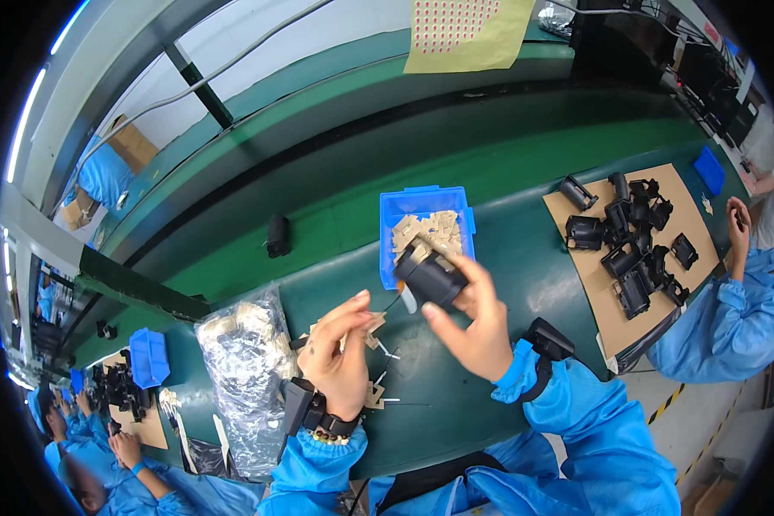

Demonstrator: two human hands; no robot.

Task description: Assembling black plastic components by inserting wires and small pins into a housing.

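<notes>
My right hand [473,322] grips a black plastic housing [428,273] and holds it up in front of a blue bin [423,203] filled with small beige flat parts. My left hand [342,353] pinches a small beige part [373,323] between thumb and fingers, just left of the housing. More beige parts and thin metal pins [378,389] lie on the green bench below my left hand. Both arms wear blue sleeves, and a black strap circles my left wrist.
A clear plastic bag of parts [248,361] lies at my left. A brown cardboard sheet [606,297] carries several black housings at right, where another person in blue [731,318] works. A lone black part [277,236] sits on the conveyor. More workers and a blue bin [150,356] are at far left.
</notes>
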